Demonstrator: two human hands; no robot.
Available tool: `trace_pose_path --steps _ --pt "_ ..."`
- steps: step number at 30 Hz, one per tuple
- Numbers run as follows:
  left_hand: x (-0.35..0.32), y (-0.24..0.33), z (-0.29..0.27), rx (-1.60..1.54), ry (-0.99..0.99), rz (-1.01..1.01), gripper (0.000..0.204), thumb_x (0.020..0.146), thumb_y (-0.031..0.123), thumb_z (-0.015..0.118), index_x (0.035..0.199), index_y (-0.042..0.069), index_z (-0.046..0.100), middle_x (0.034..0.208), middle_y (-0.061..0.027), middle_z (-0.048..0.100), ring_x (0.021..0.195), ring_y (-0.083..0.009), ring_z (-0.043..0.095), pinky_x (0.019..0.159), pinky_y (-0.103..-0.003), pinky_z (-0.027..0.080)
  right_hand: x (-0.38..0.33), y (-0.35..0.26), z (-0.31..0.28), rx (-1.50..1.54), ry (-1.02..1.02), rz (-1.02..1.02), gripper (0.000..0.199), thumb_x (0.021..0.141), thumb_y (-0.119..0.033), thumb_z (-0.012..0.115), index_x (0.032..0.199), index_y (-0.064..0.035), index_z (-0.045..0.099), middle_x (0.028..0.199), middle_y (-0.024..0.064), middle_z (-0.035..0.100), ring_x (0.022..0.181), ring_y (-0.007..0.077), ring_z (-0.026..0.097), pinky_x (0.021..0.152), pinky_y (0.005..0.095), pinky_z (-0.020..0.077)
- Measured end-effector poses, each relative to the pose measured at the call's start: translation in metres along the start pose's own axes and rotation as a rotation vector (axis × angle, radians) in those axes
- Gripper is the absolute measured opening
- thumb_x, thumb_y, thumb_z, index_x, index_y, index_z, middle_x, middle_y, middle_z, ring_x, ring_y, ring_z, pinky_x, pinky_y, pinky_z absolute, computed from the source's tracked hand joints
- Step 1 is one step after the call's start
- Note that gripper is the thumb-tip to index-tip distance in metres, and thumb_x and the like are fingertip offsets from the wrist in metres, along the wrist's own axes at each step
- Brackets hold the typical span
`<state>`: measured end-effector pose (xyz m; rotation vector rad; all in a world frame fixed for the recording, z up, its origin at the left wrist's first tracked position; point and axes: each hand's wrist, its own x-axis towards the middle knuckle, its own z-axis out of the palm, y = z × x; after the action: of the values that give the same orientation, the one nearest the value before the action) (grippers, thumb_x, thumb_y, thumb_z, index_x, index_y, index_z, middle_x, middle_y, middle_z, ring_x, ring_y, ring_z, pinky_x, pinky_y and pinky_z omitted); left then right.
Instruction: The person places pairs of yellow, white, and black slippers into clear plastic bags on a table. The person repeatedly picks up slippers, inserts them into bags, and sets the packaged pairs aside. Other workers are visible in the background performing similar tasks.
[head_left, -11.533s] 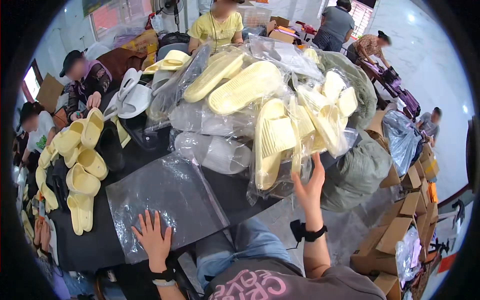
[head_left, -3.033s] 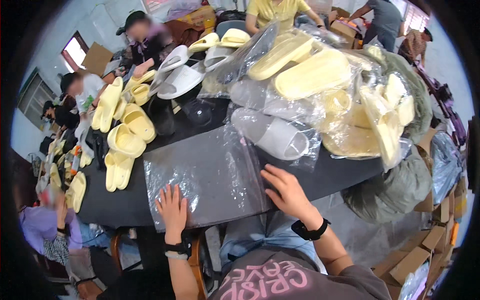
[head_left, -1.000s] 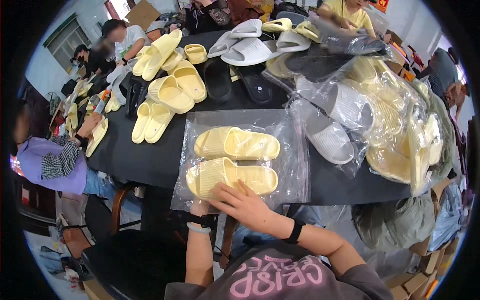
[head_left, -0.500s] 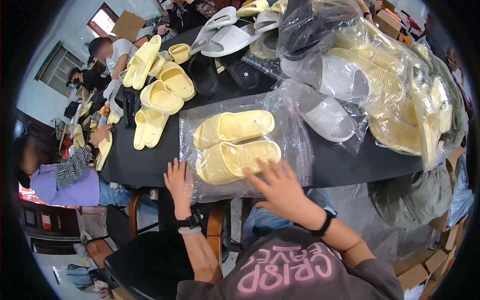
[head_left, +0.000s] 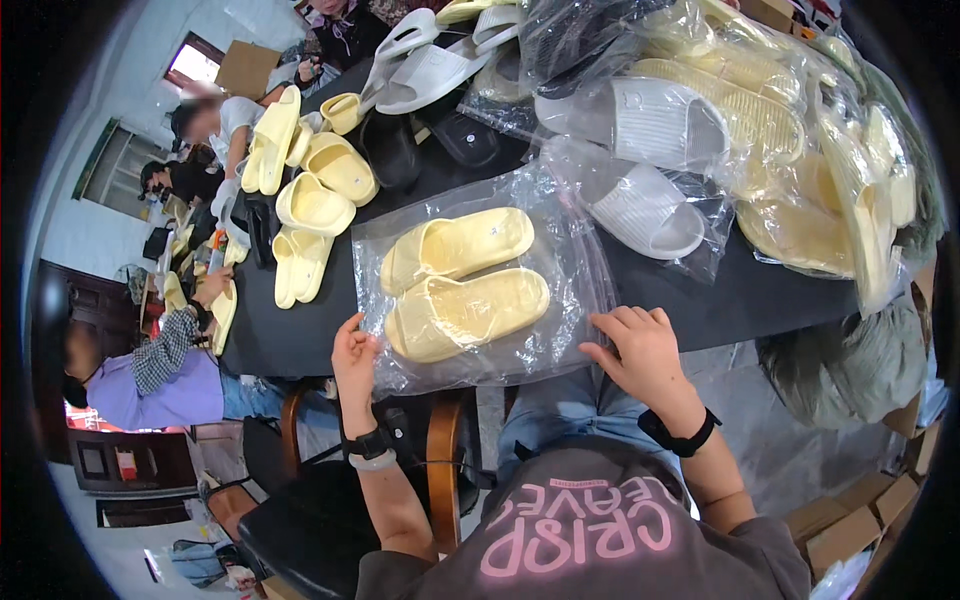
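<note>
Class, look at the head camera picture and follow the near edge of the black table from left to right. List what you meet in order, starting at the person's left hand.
left hand → clear bag holding a pair of pale yellow slippers → right hand → bare black table edge → grey-green sack hanging past the table.

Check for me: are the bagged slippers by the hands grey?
No, the two slippers in the clear bag between the left hand and right hand are pale yellow.

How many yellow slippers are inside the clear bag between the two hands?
2: one slipper at the far side of the clear bag, the other slipper nearer the person. None seems hidden inside.
</note>
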<state>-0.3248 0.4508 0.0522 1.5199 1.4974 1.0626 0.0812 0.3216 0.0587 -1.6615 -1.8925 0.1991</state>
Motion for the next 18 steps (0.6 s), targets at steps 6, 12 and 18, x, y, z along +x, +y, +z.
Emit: trace_pose_path --steps 6,12,18 --pt "0.032 -0.015 -0.016 0.123 0.047 0.091 0.043 0.09 -0.003 0.058 0.132 0.003 0.052 0.079 0.0021 0.057 0.066 -0.0034 0.049 0.057 -0.018 0.04 0.006 -0.006 0.02 0.02 0.082 0.022 0.03 0.085 -0.041 0.068 0.092 -0.0119 0.072 0.08 0.003 0.062 0.076 0.0209 0.058 0.071 0.0359 0.0384" --pt "0.021 -0.034 -0.007 0.477 0.058 0.056 0.04 0.087 -0.002 0.06 0.126 0.003 0.056 0.075 -0.0038 0.057 0.063 -0.0103 0.055 0.06 -0.026 0.047 0.046 -0.015 0.028 0.005 0.089 -0.014 0.038 0.083 -0.047 0.067 0.076 -0.0103 0.07 0.071 0.0049 0.062 0.072 0.0231 0.059 0.069 0.0369 0.0397" --pt "0.02 -0.045 -0.007 0.374 0.122 0.082 0.04 0.087 -0.004 0.059 0.126 0.004 0.055 0.076 -0.0023 0.058 0.067 -0.0092 0.056 0.063 -0.025 0.047 0.07 -0.015 0.044 0.255 0.093 -0.007 0.03 0.089 -0.035 0.064 0.079 -0.0068 0.068 0.076 0.0065 0.066 0.074 0.0262 0.062 0.068 0.037 0.0412"
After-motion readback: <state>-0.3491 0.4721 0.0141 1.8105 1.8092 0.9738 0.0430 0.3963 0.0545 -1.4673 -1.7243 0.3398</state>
